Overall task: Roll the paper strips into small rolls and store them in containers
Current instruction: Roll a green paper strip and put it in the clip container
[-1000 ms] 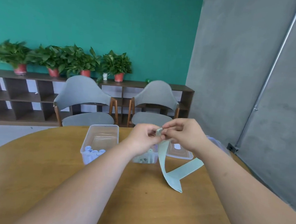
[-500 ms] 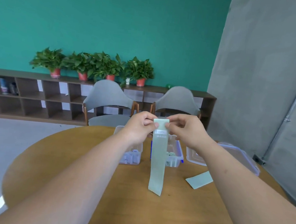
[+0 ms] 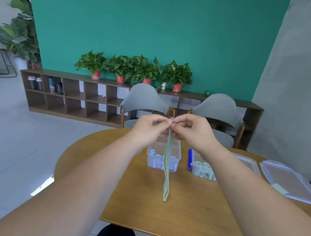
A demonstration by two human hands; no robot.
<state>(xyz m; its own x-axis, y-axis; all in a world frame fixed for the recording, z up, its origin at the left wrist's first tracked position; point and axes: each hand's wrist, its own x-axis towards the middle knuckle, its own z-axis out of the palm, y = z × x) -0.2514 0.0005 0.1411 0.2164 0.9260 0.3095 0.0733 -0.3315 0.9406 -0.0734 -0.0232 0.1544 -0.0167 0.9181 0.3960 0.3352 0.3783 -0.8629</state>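
While your left hand [image 3: 147, 129] and right hand [image 3: 192, 130], fingertips meeting, pinch its top, green paper strip [image 3: 167, 169] hangs over tabletop [image 3: 142, 203] | clear container [image 3: 179, 155] behind: white rolls [image 3: 157, 158].

Both forearms stretched forward, left hand [image 3: 148, 126] and right hand [image 3: 190, 130] raised together, fingertips pinching (thumbs meeting forefingers)

The wooden table [image 3: 188, 213] carries two containers [image 3: 176, 163] and two lids [image 3: 290, 182].

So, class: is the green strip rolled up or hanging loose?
Hanging loose: the left hand and right hand pinch the top of the strip; the rest hangs down unrolled.
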